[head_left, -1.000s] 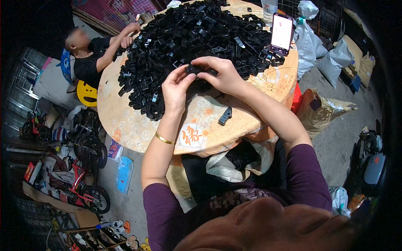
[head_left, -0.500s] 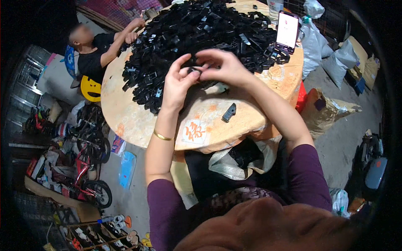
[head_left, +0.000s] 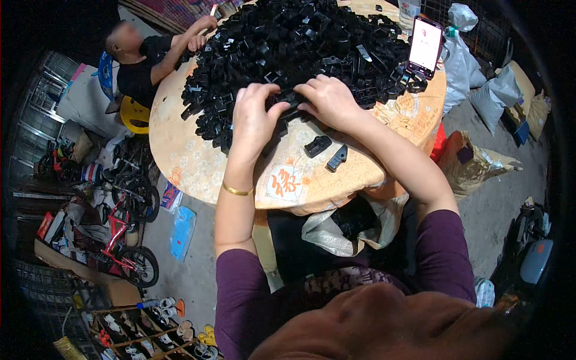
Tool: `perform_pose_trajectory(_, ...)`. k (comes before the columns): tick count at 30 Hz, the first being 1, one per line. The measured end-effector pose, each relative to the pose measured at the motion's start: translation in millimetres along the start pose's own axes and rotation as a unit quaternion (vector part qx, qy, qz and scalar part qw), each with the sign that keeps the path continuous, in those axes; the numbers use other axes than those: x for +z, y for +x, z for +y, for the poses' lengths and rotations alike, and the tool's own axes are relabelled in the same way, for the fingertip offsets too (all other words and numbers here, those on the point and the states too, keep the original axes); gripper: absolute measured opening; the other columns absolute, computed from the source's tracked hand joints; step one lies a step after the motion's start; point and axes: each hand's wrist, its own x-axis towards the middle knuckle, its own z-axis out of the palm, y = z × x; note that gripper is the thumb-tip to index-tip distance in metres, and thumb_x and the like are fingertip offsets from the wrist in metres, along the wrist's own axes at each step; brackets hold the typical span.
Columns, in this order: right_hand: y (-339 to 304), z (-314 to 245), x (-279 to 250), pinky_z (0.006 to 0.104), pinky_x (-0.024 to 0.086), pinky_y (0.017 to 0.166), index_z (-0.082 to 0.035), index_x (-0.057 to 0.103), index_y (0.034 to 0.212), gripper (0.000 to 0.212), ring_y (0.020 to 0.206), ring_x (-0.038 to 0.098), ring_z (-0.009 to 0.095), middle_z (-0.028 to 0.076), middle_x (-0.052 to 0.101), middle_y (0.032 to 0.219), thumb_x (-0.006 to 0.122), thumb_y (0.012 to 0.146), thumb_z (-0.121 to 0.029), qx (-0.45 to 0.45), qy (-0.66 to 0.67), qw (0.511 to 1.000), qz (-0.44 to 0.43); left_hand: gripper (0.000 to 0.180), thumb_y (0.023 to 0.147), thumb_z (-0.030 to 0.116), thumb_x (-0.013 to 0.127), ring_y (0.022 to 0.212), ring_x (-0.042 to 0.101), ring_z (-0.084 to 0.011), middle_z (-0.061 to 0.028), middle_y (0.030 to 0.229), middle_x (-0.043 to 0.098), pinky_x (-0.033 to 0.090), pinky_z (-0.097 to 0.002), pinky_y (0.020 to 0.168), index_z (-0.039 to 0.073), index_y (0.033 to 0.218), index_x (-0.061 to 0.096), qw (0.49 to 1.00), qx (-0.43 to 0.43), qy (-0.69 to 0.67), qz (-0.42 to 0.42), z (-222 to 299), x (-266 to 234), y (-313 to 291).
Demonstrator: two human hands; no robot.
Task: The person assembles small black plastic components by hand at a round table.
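Both hands are at the near edge of a large heap of black plastic parts (head_left: 282, 45) on the round table. My left hand (head_left: 255, 114) is bent, with its fingers and thumb round a black part in the heap. Opposite it, my right hand (head_left: 330, 103) has its fingertips and thumb closed on a black part too. Dark pieces fill the gap between them, so the exact outline of what each holds is hard to see. Two black plastic clips, one darker (head_left: 317, 146) and one shinier (head_left: 337, 158), lie apart on the tablecloth, nearer to me.
The table (head_left: 180, 168) has a patterned, cream-orange cloth. A lit phone (head_left: 425, 51) stands upright at the heap's right. Across on the left, another person (head_left: 141, 66) reaches to the heap. An open woven sack (head_left: 324, 231) sits below the table edge; white sacks (head_left: 459, 72) stand right.
My hands have lowered from above the table to the heap and moved apart. A second black clip now lies beside the first. The whole view has shifted slightly.
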Motion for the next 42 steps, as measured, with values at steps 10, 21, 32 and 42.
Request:
perform_pose_trajectory(10, -2.1, 3.6, 2.7, 0.0374, 0.047, 0.073, -0.003, 0.059, 0.105, 0.038, 0.085, 0.057, 0.03, 0.012, 0.057, 0.09, 0.064, 0.068, -0.009, 0.072, 0.021, 0.997, 0.011, 0.028, 0.073, 0.007, 0.063, 0.08, 0.056, -0.0269, -0.014, 0.085, 0.056, 0.046, -0.034, 0.074, 0.0, 0.1, 0.061, 1.0, -0.008, -0.002, 0.012, -4.6, 35.1, -3.8)
perform_pose_trajectory(21, 3.0, -1.6, -6.7, 0.0287, 0.051, 0.068, 0.0, 0.06, 0.094, 0.026, 0.077, 0.063, 0.018, 0.011, 0.063, 0.086, 0.071, 0.072, -0.009, 0.098, 0.313, 0.936, 0.125, 0.031, 0.082, 0.005, 0.061, 0.078, 0.058, -0.011, -0.0066, 0.091, 0.06, 0.049, -0.0214, 0.064, -0.006, 0.11, 0.052, 0.809, -0.245, -0.526, -0.092, -2.3, 28.4, -0.6)
perform_pose_trajectory(32, 0.8, 4.8, -9.3, 0.025, 0.051, 0.07, 0.001, 0.06, 0.098, 0.022, 0.078, 0.062, 0.01, 0.008, 0.064, 0.083, 0.067, 0.078, -0.007, 0.146, 0.39, 0.906, 0.069, 0.033, 0.089, 0.006, 0.054, 0.09, 0.059, -0.0142, -0.0067, 0.1, 0.057, 0.054, -0.029, 0.08, 0.001, 0.121, 0.047, 0.743, -0.225, -0.629, -0.05, 2.6, 33.9, 1.4)
perform_pose_trajectory(42, 1.0, -8.1, -14.2, 0.0267, 0.052, 0.067, 0.001, 0.058, 0.099, 0.023, 0.075, 0.064, 0.016, 0.012, 0.065, 0.087, 0.066, 0.079, -0.006, 0.125, 0.345, 0.92, 0.137, 0.033, 0.087, -0.001, 0.051, 0.086, 0.059, -0.0112, -0.0048, 0.101, 0.058, 0.052, -0.0241, 0.075, 0.001, 0.12, 0.048, 0.801, -0.19, -0.567, -0.044, 0.5, 33.2, 1.1)
